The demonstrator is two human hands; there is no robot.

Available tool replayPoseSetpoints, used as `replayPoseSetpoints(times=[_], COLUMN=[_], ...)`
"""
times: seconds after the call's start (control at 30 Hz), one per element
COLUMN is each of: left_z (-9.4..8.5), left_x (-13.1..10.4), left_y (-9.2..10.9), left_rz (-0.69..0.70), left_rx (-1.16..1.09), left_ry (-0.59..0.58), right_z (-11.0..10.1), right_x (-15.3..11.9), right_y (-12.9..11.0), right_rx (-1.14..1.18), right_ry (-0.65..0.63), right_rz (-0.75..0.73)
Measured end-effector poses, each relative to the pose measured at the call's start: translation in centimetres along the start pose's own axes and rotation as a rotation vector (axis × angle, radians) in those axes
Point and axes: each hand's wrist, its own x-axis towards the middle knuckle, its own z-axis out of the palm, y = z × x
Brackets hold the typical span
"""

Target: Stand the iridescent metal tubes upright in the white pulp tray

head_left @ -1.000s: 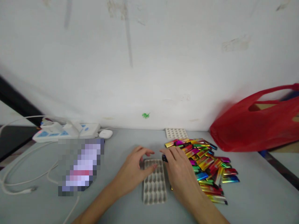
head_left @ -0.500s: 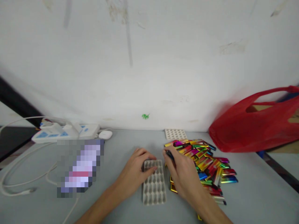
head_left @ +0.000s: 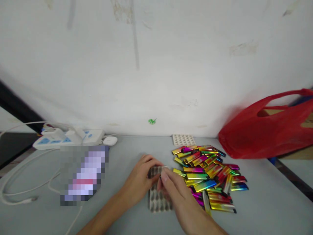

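Note:
A grey tray with rows of small hollows lies on the table in front of me. My left hand grips its far end, thumb and fingers at the left and top edges. Over the tray, my right hand is closed, its fingertips meeting near the left thumb. It pinches a lighter, mostly hidden by the fingers; only a small dark bit shows. To the right of the tray spreads a loose pile of shiny, many-coloured lighters with dark ends.
A second pale tray lies by the wall behind the pile. At right stands a red bag. On the left are a white power strip, a small white case, a blurred-out phone and white cables.
My right hand has moved left from the edge of the lighter pile to over the tray, uncovering more lighters. My left hand stays on the tray.

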Motion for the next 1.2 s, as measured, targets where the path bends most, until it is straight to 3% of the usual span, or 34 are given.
replayPoseSetpoints(times=[0.1, 0.5, 0.8, 0.97, 1.2], left_z=[-0.1, -0.3, -0.1, 0.0, -0.2], left_x=[0.0, 0.2, 0.1, 0.1, 0.2], left_y=[0.0, 0.4, -0.3, -0.3, 0.0], left_rz=[-0.029, -0.053, -0.037, -0.021, -0.069], left_rx=[0.002, -0.017, -0.012, -0.024, -0.052], left_ry=[-0.001, -0.018, -0.009, -0.012, 0.000], right_z=[0.3, 1.0, 1.4, 1.0, 0.8], right_x=[0.4, 1.6, 1.7, 1.9, 2.1], right_y=[0.5, -0.2, -0.1, -0.1, 0.3], right_rx=[0.276, 1.073, 1.164, 1.085, 1.064], right_ry=[-0.012, -0.283, -0.273, -0.324, -0.248], right_rz=[0.166, 0.271, 0.202, 0.267, 0.249])
